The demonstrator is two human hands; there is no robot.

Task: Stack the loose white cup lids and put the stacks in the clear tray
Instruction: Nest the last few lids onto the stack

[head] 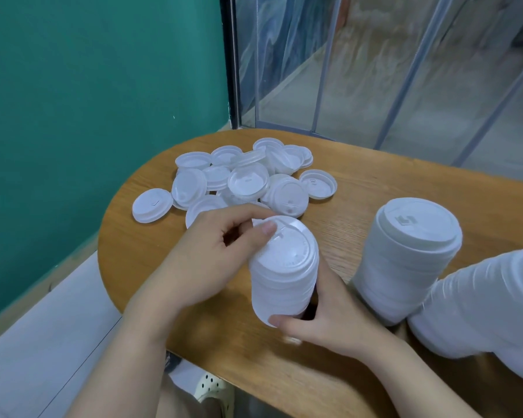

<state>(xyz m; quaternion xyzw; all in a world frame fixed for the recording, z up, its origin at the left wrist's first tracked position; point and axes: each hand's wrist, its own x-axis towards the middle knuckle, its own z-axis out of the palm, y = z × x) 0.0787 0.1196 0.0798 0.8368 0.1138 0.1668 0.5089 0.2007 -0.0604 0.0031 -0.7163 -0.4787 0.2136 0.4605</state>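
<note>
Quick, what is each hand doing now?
Left hand: holds the top of the lid stack.
Right hand: holds the bottom of the same stack.

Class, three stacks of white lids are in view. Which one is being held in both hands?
The nearest-left stack: left hand on its top, right hand gripping its base. The other two stand untouched at the right.

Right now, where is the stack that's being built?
In the head view the stack in hand is centre-frame over the wooden table, gripped between the left hand and right hand, just in front of the loose lids.
</note>
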